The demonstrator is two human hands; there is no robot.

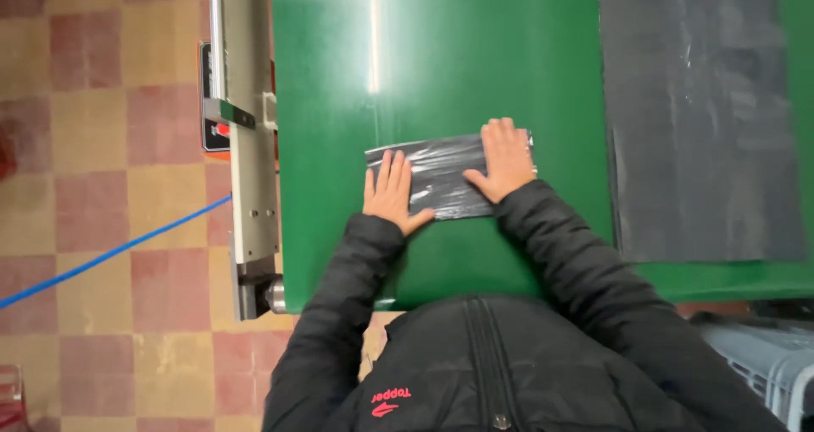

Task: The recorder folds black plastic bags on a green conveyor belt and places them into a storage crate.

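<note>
Your left hand (390, 190) and right hand (507, 158) lie flat, fingers spread, gripping nothing, pressing a folded black plastic bag (441, 178) onto the green conveyor belt (475, 59), apparently to keep its folds flat; a larger black plastic sheet (699, 118) lies apart, right

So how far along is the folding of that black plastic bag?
The black plastic bag already lies as a narrow band on the green table. Left hand and right hand press it flat. A stack of unfolded dark sheets waits alongside.
</note>
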